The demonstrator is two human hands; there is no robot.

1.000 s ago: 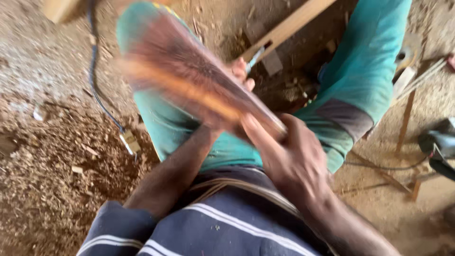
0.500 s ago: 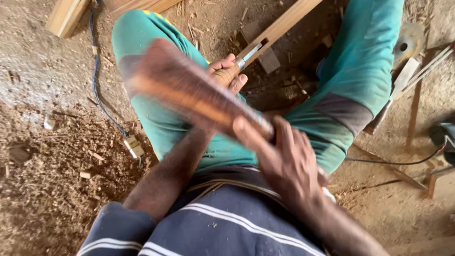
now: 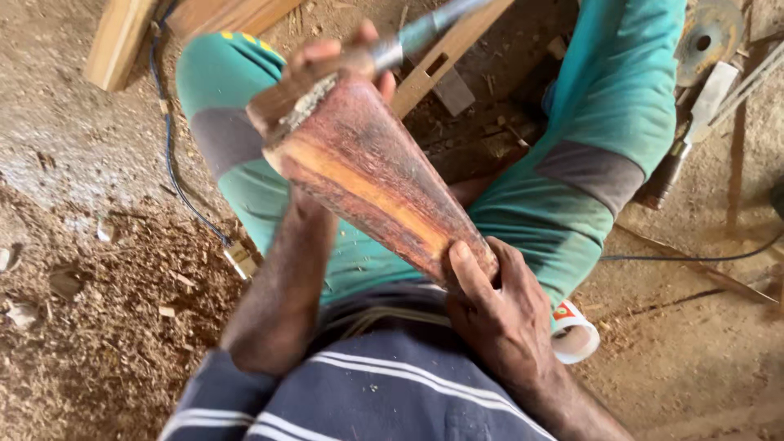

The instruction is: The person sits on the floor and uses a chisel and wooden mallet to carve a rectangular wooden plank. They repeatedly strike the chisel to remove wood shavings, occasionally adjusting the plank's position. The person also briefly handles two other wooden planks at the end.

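Once tipped up from the flatter, blurred lie across the lap half a second earlier, stood steeply with wide end raised toward camera: wood piece (image 3: 371,175), reddish, tapered, pale streak along one edge. Sat above the teal trousers (image 3: 621,106), between the knees, narrow end down near the waist. Stayed clamped on that narrow end: right hand (image 3: 498,314), fingers curled round, thumb pressed flat on the face of the wood. Had come up with the wide end: left hand (image 3: 335,65), fingers closed round a chisel (image 3: 420,31), grey metal shaft sticking out to upper right. Could not tell whether left fingers also touched the wood's top edge; hidden behind it. Rough, chipped top end now turned up and sharp in view, right beside the tool, so judged as repositioning of the piece, not a cut in progress. Blade tip out of frame, contact with wood not seen. Around: slotted plank (image 3: 445,53) on the ground behind the left hand, black cable (image 3: 175,175) trailing past the left knee, white tape roll (image 3: 576,339) just beside the right wrist, grinding disc (image 3: 710,33) at top right, wood shavings (image 3: 106,327) thick over the dirt floor at left. Striped shirt (image 3: 367,392) at bottom edge.
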